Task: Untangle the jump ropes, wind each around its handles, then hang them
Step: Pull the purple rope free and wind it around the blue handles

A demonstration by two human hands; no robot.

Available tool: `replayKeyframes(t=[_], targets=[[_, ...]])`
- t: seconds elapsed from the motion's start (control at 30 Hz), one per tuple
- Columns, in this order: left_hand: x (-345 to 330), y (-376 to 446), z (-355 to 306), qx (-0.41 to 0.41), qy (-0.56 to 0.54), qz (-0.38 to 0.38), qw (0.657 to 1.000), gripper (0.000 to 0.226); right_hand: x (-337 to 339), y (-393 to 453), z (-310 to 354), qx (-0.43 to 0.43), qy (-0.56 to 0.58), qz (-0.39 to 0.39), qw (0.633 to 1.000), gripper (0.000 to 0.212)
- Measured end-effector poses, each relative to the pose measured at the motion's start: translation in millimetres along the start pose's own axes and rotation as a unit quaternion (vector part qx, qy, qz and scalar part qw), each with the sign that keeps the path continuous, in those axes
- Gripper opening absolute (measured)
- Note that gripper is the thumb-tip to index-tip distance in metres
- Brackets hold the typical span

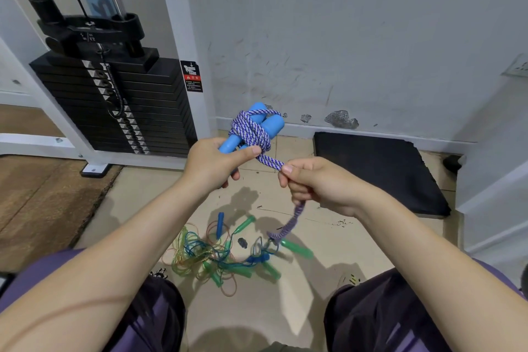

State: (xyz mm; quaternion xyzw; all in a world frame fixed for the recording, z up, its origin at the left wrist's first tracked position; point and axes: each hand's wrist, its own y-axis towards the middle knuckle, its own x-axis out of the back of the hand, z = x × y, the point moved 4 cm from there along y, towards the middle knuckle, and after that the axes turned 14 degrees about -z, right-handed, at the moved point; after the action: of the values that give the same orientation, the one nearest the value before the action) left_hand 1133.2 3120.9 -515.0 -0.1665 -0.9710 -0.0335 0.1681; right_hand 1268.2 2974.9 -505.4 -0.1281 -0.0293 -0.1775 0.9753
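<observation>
A person sits low over a tiled floor, both bare forearms stretched forward. The left hand point(217, 161) is clenched around the lower ends of two light blue handles point(251, 130), held side by side, its thumb pressed along the cord where it leaves the bundle. The handles' long axis slants up and away from that hand, toward the wall. A purple-and-white braided rope point(251, 128) is wound several times around the middle of the handles.

Just to the right of the handles, the right hand point(317, 184) is closed on the loose run of that same rope, pinching it between thumb and forefinger. A short taut stretch joins the two hands, so the right hand is the one nearer the free cord and placed to carry the next turn around the handles. Below the right hand the rope's tail drops, blurred, to the floor.

Beneath the handles, between the person's knees, lies a tangled pile of thin ropes point(205, 254) in green, blue and orange with green and blue handles, not yet sorted. The tail ends at the pile's right edge.

Left of the handles stands a black weight stack point(114, 106) in a white frame. To their right a black mat point(377, 171) lies against the scuffed wall.
</observation>
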Motion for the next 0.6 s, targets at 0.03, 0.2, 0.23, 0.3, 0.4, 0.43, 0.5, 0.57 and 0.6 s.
replayKeyframes(t=[0.03,0.2,0.23,0.3,0.4,0.43,0.5,0.57,0.6], targets=[[-2,0,0,-0.005,0.021,0.026,0.999,0.041,2,0,2,-0.001,0.009,-0.001,1.0,0.028],[-14,-11,2,-0.001,0.14,0.216,0.966,0.039,13,2,8,0.078,-0.027,-0.08,0.993,0.02],[-16,-13,2,-0.005,0.16,0.233,0.959,0.04,12,3,8,0.089,-0.047,-0.093,0.991,0.018],[-19,-17,2,-0.017,0.181,0.265,0.947,0.04,11,6,10,0.115,-0.087,-0.117,0.983,0.018],[-23,-23,2,-0.046,0.193,0.316,0.928,0.038,18,10,16,0.158,-0.146,-0.174,0.961,0.018],[-23,-24,3,-0.054,0.205,0.322,0.922,0.039,20,10,16,0.164,-0.155,-0.184,0.957,0.019],[-23,-25,4,-0.07,0.249,0.316,0.913,0.044,16,11,14,0.168,-0.175,-0.184,0.952,0.028],[-23,-26,4,-0.085,0.293,0.302,0.903,0.052,11,13,10,0.168,-0.213,-0.18,0.946,0.038],[-22,-26,4,-0.092,0.307,0.295,0.9,0.057,10,13,9,0.164,-0.233,-0.18,0.941,0.042]])
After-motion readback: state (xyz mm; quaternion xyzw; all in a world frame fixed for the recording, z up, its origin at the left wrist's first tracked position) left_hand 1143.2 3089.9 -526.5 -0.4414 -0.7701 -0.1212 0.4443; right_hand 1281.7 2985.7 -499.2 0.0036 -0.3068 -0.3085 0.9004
